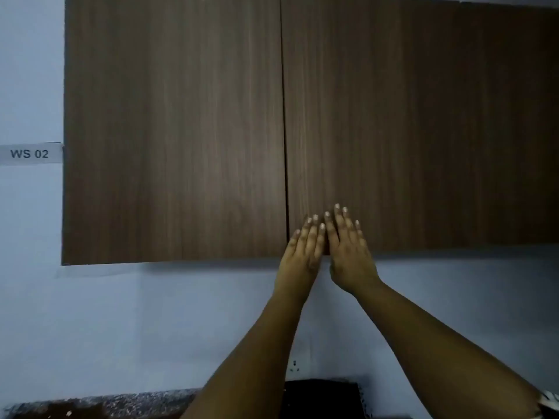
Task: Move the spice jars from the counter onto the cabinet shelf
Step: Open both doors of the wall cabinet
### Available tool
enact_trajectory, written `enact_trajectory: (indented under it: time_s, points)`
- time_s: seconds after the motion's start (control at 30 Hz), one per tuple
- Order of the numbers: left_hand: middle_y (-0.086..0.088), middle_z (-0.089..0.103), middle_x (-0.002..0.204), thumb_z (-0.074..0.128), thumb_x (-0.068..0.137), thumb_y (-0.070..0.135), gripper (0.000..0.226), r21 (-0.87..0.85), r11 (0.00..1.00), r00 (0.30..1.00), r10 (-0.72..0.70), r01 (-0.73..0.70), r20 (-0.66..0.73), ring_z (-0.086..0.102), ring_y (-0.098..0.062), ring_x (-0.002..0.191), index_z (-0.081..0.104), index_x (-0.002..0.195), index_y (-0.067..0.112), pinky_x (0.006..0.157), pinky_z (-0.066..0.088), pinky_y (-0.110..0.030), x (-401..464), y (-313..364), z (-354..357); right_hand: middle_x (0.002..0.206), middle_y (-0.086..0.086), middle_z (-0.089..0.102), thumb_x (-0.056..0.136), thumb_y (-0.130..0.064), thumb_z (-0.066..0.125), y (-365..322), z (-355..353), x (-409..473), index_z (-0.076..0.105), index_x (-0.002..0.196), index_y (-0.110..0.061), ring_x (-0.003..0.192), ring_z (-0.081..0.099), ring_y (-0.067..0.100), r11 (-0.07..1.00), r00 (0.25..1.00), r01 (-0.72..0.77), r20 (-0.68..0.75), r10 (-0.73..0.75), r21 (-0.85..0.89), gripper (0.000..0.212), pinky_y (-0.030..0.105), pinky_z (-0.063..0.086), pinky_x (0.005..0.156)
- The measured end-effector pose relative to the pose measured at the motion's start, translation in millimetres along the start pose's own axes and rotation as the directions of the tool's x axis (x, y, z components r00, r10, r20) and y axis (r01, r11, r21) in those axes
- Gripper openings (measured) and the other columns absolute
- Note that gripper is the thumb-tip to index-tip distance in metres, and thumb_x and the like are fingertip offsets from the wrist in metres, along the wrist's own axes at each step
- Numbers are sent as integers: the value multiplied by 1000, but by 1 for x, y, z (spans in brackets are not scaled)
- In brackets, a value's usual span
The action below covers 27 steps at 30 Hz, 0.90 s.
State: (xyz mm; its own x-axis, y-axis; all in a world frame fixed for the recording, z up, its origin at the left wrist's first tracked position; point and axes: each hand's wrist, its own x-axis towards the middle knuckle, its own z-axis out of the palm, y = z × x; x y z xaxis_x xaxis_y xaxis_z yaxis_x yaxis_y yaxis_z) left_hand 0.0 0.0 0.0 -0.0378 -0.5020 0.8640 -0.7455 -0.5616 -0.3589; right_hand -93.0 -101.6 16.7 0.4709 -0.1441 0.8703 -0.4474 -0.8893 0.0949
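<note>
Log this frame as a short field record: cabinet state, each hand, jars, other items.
cabinet doors: both shut; left door, right door
left hand: fingers straight, flat on the right door's lower edge near the seam
right hand: fingers straight, flat on the same door, beside the left hand
spice jars: none in view
wall label: reads WS 02
counter: speckled edge at bottom

A paper label [29, 153] (reading "WS 02") sticks on the pale wall [30, 71].

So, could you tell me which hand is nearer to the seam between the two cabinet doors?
Left. The left hand lies flat on the right door, its little finger close beside the seam. The right hand presses the same door farther right, beyond the left hand.
</note>
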Motion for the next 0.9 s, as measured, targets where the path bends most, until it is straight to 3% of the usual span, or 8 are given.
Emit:
enact_trajectory:
  time_s: [0.03, 0.2, 0.3, 0.4, 0.53, 0.6, 0.77, 0.9]
  points:
    - [-17, -4, 160, 35, 98, 15, 67, 71, 997, 1000, -22, 23, -15, 1, -28, 149, -6, 150, 0, 120, 2, -40, 7, 3, 5, 159, 10, -22, 86, -5, 56, 4, 4, 6, -14, 151, -10, 147, -20, 25, 999, 999, 32, -38, -33, -25, 96, 40, -7, 120]
    - [-18, -24, 155, 33, 102, 20, 72, -14, 992, 990, -128, 129, 51, -13, -29, 148, -21, 146, 0, 117, -11, -40, 34, 9, 25, 157, 11, -22, 89, -5, 51, 11, 23, 29, -17, 147, -9, 147, -18, 26, 992, 992, 116, -54, -113, 40, 89, 41, -7, 120]
    - [-17, -13, 159, 34, 100, 17, 70, -29, 987, 987, -155, 156, 38, -5, -31, 149, -16, 147, 3, 122, 3, -42, 32, 11, 29, 157, 10, -24, 94, -11, 46, 14, 37, 27, -19, 147, -11, 146, -21, 26, 993, 995, 98, -42, -96, 60, 83, 44, -6, 121]
    - [-17, -17, 158, 34, 100, 14, 71, -15, 989, 985, -148, 150, 86, -9, -33, 148, -19, 147, 4, 122, 7, -45, 29, 10, 29, 158, 12, -20, 98, -18, 44, 14, 49, 24, -17, 149, -9, 146, -19, 29, 996, 995, 88, -52, -87, 23, 80, 47, -3, 121]
    - [-20, -10, 159, 31, 100, 14, 67, -25, 989, 987, -144, 146, 73, -4, -36, 148, -16, 147, 2, 122, 9, -46, 27, 12, 19, 161, 16, 4, 90, -17, 52, 10, 45, 18, 1, 152, -8, 148, 0, 33, 998, 993, 57, -105, -52, 40, 81, 50, 9, 118]
    - [-21, -1, 160, 27, 99, 15, 62, 3, 993, 992, -120, 120, 28, 4, -37, 148, -9, 148, 1, 121, 14, -46, 22, 15, 10, 160, 18, 14, 86, -18, 54, 9, 38, 13, 7, 153, -7, 146, 6, 34, 998, 991, 48, -130, -44, 32, 82, 51, 15, 116]
    - [-22, 11, 159, 27, 98, 13, 59, 82, 997, 1000, -1, 2, -17, 13, -36, 147, 2, 150, -1, 120, 13, -43, 8, 23, -23, 159, 18, 16, 87, -14, 59, 7, 10, -8, 11, 152, -5, 147, 13, 36, 999, 992, 39, -122, -38, 7, 82, 51, 24, 116]
    - [-22, 12, 159, 44, 95, -3, 62, -209, 969, 991, 125, -134, -56, 8, -33, 148, 17, 150, -3, 120, 2, -40, -3, 23, -66, 160, 17, 15, 85, -4, 63, 3, -24, -28, 15, 152, -4, 147, 15, 36, 998, 994, -23, -109, 29, 51, 82, 52, 28, 115]
